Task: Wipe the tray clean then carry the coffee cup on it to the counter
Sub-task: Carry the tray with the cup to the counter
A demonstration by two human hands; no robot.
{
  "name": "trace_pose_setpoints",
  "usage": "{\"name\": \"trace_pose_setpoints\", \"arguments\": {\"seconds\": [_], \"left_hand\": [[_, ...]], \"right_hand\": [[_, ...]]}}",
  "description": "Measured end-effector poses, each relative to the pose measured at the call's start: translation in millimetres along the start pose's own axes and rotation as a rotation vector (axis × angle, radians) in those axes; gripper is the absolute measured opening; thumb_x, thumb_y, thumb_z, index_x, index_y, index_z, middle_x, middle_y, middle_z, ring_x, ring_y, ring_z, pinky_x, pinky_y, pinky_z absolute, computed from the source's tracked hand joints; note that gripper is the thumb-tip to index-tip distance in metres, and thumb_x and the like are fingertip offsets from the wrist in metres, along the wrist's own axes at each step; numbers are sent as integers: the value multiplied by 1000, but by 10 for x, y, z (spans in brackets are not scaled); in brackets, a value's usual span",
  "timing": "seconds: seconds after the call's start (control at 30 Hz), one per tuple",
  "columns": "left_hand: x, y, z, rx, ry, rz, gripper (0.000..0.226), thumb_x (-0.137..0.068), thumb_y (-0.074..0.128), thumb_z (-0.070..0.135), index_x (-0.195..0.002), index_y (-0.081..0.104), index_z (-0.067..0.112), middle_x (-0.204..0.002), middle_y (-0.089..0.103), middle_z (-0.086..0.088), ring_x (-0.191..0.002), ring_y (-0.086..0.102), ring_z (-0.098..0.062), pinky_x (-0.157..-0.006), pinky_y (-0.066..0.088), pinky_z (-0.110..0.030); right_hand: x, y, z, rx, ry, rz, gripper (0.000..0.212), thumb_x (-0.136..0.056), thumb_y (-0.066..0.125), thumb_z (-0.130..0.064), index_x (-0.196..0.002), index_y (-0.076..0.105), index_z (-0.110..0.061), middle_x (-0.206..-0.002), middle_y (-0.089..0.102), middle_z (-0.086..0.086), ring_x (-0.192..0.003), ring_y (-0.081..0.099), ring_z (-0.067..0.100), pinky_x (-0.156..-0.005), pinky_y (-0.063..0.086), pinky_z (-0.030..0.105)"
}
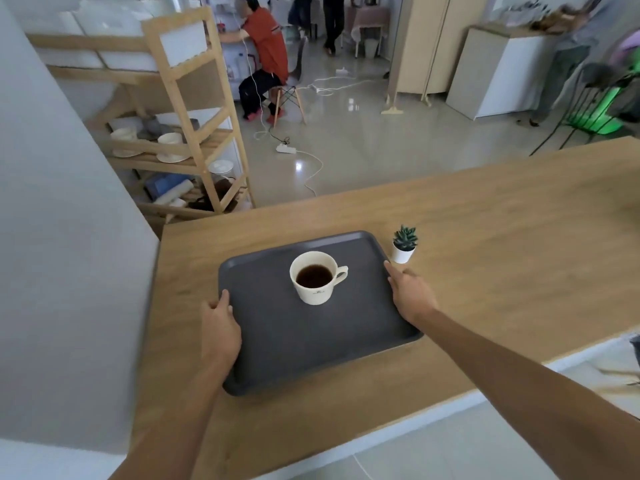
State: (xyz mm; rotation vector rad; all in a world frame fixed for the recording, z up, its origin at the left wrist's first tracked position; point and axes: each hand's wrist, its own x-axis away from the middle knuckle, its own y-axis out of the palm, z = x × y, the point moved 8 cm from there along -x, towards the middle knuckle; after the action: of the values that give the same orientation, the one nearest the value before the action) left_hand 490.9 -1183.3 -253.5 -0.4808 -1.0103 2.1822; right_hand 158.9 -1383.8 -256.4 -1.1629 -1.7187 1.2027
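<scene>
Near the end, by the look of it: tray (277, 348) flat on the counter (485, 220), cup (314, 277) upright mid-tray, coffee inside, no cloth in sight. Left hand (220, 329) curled over the left rim, thumb on top. Right hand (410, 296) laid along the right rim, fingers together, loosely open; grip unclear. Only letting go left, probably.

Single head cam, wide-angle, looks fwd/down, close over wooden counter (485, 237), room behind.

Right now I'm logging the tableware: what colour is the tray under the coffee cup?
Dark grey, plain; the tray shows clearly in the head view.
</scene>
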Motion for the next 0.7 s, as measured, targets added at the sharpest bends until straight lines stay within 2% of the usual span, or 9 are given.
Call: {"name": "trace_pose_setpoints", "arguments": {"seconds": [0.07, 0.2, 0.33, 0.43, 0.7], "left_hand": [[-138, 120, -29, 9, -13, -10, 44, -100, 35, 12, -145, 37, 9, -116, 44, -19, -87, 43, -20, -86, 40, -34], [-337, 299, -60, -17, -4, 4, 44, -99, 37, 9, -143, 40, 7, -112, 45, -22, -86, 48, -29, -86, 42, -39], [-449, 430, -80, -24, -7, -6, 44, -99, 37, 9, -143, 39, 6, -112, 45, -21, -83, 40, -19, -85, 40, -34], [-524, 517, -80, -24, -21, -16, 44, -99, 37, 10, -143, 40, 7, -114, 45, -20, -84, 38, -17, -86, 39, -33], [-598, 604, -97, -78, -32, -10, 44, -100, 36, 15, -144, 39, 13, -115, 44, -14, -85, 47, -21, -87, 48, -43]], "right_hand": [[-133, 92, 9, -6, 17, -16, 46, -101, 29, -28, -146, 29, -31, -105, 53, 17, -91, 59, 40, -75, 48, 43], [-349, 229, 44, 0, 37, -33, 46, -101, 30, -28, -146, 29, -32, -110, 53, 17, -92, 59, 40, -76, 50, 44], [-503, 311, 71, 35, 36, -38, 45, -101, 29, -27, -146, 28, -31, -111, 53, 17, -90, 60, 40, -73, 50, 44], [-574, 362, 104, 58, 41, -44, 45, -102, 28, -26, -147, 28, -31, -113, 53, 16, -91, 60, 39, -70, 47, 42], [-664, 377, 133, 113, 18, -46, 45, -102, 27, -29, -147, 27, -29, -120, 53, 16, -90, 63, 40, -65, 43, 41]]}}
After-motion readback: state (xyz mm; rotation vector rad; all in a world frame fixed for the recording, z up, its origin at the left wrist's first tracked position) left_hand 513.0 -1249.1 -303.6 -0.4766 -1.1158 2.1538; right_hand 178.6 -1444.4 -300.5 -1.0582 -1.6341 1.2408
